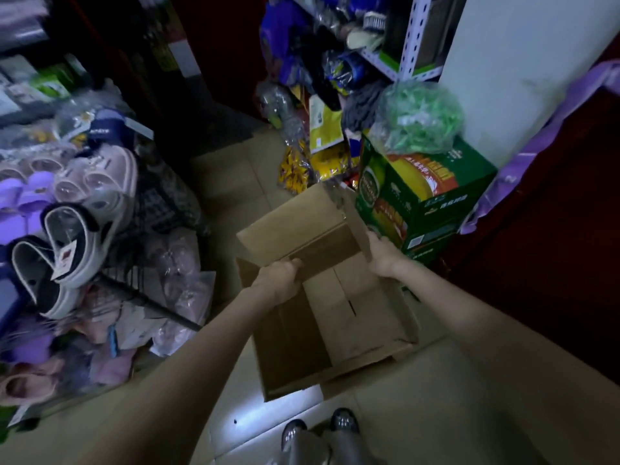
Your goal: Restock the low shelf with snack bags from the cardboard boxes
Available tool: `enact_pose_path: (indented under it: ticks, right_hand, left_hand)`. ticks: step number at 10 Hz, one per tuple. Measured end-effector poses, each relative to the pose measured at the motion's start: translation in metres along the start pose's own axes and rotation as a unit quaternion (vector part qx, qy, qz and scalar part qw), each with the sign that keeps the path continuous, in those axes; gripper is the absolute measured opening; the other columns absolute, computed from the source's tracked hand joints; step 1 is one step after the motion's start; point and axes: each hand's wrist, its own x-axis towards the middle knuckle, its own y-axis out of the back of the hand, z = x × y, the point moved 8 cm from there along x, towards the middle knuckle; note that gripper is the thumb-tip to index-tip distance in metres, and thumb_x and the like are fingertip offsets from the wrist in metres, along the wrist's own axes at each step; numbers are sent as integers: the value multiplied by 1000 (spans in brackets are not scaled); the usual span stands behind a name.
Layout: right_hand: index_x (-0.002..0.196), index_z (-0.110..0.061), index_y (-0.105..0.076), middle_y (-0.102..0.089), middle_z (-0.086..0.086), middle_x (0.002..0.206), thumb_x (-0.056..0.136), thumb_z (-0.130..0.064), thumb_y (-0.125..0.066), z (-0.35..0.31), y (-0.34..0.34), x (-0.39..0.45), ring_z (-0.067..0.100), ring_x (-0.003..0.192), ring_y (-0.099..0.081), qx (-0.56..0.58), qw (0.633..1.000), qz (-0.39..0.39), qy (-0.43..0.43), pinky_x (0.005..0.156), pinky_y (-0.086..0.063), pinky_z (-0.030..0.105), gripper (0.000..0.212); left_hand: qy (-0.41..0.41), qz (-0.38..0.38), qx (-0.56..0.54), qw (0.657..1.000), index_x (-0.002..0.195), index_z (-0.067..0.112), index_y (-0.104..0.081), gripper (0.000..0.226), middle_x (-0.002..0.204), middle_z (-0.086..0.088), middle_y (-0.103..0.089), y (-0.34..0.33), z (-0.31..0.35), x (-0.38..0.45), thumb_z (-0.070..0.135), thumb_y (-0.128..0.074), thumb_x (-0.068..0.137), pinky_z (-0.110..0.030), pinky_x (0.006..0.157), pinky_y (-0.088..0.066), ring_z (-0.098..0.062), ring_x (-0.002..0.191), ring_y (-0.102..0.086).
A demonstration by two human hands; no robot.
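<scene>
Dim, murky light, pale glare on floor tiles (295, 402), blurred edges, wide-angle bending

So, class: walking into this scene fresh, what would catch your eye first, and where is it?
Centre frame, the open cardboard box, apparently empty, held by its flaps in the left hand and right hand. Right of it sits a green printed carton; far left, bagged slippers pile up.

A matt brown cardboard box (335, 297) sits on smooth, faintly glossy floor tiles (436, 397). Beside it, a green printed carton (419, 196) shows a slight sheen under a crinkled clear plastic bag (419, 119). Glossy yellow snack bags (302, 166) lie beyond.
</scene>
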Motion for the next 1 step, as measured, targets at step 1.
enact_pose_path:
  ticks: [1]
  right_hand:
    - [149, -17, -13, -25, 16, 148, 91, -7, -53, -17, 29, -8, 33, 134, -31, 24, 999, 36, 33, 106, -36, 40, 71]
  left_hand:
    - [-2, 25, -4, 1000, 138, 16, -39, 46, 130, -11, -53, 18, -1, 2, 14, -47, 93, -40, 96, -46, -28, 117, -52]
